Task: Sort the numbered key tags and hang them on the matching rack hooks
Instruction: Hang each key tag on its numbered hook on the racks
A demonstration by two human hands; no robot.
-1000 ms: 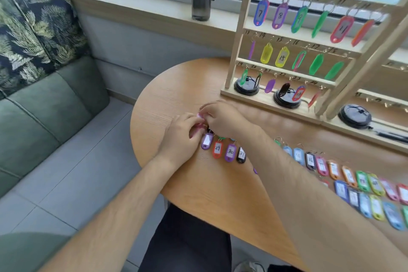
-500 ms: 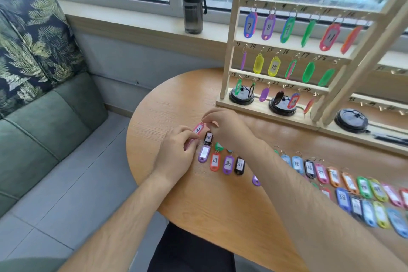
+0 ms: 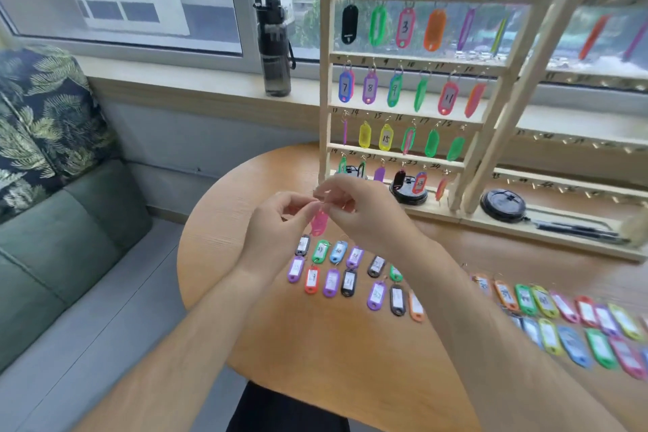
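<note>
Progress is judged at roughly the midpoint; a pink key tag (image 3: 319, 223) is pinched at its ring end between the narrowed fingertips of the left hand (image 3: 277, 231) and the right hand (image 3: 364, 217), and is dangled just below them, clear of the table (image 3: 245, 186); just beyond the fingers, all four rows of the first rack (image 3: 325, 81) are filled; to the right of the fingers, the second rack (image 3: 524, 95) is shown with mostly bare hooks (image 3: 582, 142); below the fingers and to their right, many key tags (image 3: 331, 282) are laid in rows, not yet hung; the pink tag's number cannot be read.
</note>
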